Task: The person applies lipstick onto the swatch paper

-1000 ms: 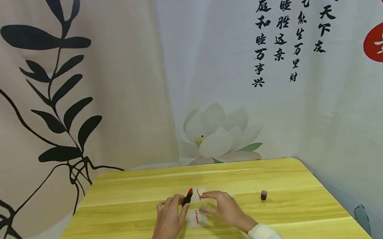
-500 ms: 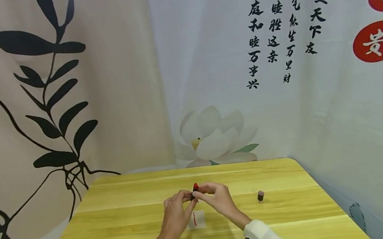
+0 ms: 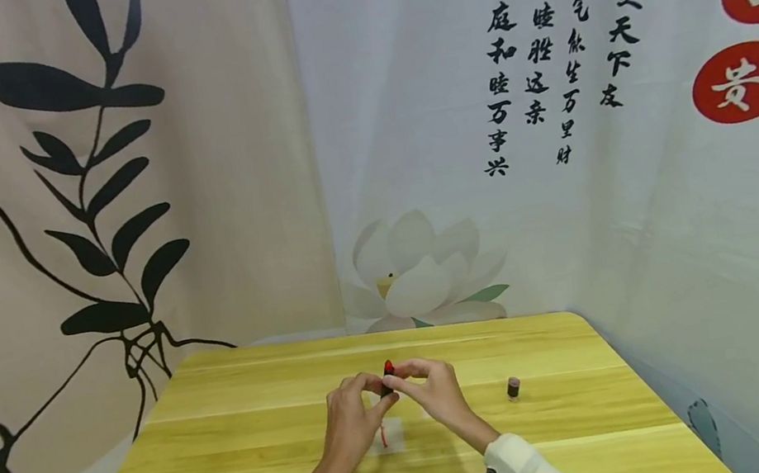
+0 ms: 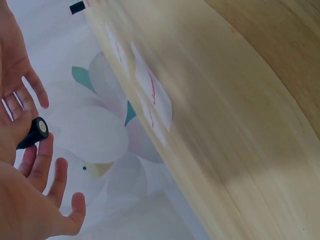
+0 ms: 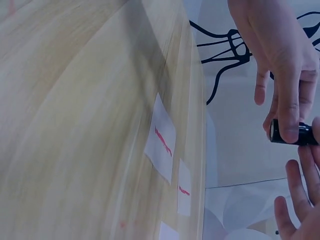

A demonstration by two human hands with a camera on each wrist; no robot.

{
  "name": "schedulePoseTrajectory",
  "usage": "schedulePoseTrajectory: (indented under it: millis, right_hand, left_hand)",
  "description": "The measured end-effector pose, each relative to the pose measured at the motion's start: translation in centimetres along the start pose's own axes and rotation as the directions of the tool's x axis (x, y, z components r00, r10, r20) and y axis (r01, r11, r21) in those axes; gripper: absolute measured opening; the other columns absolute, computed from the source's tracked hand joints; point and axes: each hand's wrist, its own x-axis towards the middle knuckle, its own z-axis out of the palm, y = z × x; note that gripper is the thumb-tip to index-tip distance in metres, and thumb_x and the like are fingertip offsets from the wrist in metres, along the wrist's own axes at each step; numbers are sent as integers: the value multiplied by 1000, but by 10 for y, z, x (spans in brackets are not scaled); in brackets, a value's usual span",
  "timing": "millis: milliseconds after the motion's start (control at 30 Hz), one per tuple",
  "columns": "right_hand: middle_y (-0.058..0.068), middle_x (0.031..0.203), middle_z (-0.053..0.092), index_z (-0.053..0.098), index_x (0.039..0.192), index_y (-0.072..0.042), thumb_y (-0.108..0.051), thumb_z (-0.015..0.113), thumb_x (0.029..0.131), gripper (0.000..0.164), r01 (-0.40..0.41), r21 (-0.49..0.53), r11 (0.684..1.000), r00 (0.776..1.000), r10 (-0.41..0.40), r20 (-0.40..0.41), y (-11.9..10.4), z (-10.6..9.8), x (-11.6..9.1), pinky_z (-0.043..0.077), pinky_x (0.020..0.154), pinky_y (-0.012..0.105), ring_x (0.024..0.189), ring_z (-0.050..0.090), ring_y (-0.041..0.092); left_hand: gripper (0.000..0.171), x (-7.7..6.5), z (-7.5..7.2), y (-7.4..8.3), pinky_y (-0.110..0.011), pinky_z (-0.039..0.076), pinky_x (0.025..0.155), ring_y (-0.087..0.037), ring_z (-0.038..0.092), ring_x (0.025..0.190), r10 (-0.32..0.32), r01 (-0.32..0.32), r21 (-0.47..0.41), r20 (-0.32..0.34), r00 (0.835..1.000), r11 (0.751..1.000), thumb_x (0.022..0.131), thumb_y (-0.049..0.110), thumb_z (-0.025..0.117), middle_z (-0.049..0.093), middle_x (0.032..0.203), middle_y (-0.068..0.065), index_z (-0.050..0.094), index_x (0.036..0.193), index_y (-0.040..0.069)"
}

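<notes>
A black lipstick (image 3: 386, 387) with its red tip pointing up is held in the air over the table. My left hand (image 3: 346, 419) pinches it low down, between thumb and fingers. From the other side my right hand (image 3: 444, 398) pinches it nearer the red tip. The left wrist view shows the round pale base of the lipstick tube (image 4: 38, 131); its tip is hidden by the hands there. Below the hands lies a white paper piece (image 3: 395, 435) with a red stroke. Beyond it, a second marked paper (image 5: 184, 187) shows in the right wrist view.
The lipstick cap (image 3: 514, 388), dark with a paler top, stands on the table to the right. A third paper's corner (image 5: 168, 232) shows in the right wrist view. The yellow wooden table (image 3: 248, 442) ends at a printed cloth backdrop (image 3: 247, 166).
My right hand has come over to the lipstick and now pinches it too. The left hand has raised the lipstick slightly and turned it more upright. The head view has shifted slightly.
</notes>
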Motion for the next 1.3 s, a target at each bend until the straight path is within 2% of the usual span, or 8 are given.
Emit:
schedulePoseTrajectory:
  millis: [167,433,767,967,1167,1300]
  right_hand:
    - [-7,100,78,81,106,-21,-33,78,95,17,9,15,1000,1000,-9,29,-3,-2,2,54,97,55,104,72,20]
    - [-4,107,78,79,114,-15,-32,75,97,24,11,5,1000,997,-11,74,-3,-5,2,51,101,58,111,70,21]
    - [-4,110,77,78,117,-16,-31,73,99,24,44,-23,999,995,-41,87,-3,-7,3,51,101,55,110,69,20]
    - [-10,106,76,75,116,-22,-35,77,96,24,4,0,1000,999,-4,52,-2,-4,-2,49,102,56,109,69,14]
    - [-11,99,75,71,105,-23,-37,83,90,24,-14,29,999,1000,14,-22,-4,0,-5,47,101,63,101,71,18]
    - [-12,94,75,71,99,-23,-39,85,88,23,-26,11,1000,999,27,-48,-7,3,-3,47,102,60,99,71,18]
  left_hand:
    - [23,0,-1,1,-61,42,101,-23,68,99,9,-10,-36,-14,1000,999,83,21,89,75,89,8,76,100,15]
    - [22,-1,-3,0,-60,41,103,-22,68,102,12,-12,-54,14,1000,998,85,19,87,76,94,7,78,104,15]
    - [24,0,-4,0,-63,40,103,-23,67,106,38,-36,-72,24,999,997,86,14,86,77,99,6,78,109,15]
    - [26,1,-4,1,-61,41,103,-21,67,105,55,-54,-71,14,998,996,86,19,86,78,99,8,79,111,15]
    - [25,1,-4,2,-59,41,103,-18,67,103,45,-44,-65,19,999,997,86,23,86,78,97,10,79,109,17]
    - [25,0,-4,3,-59,41,103,-18,67,101,38,-36,-60,24,999,998,85,20,87,77,96,10,79,108,17]
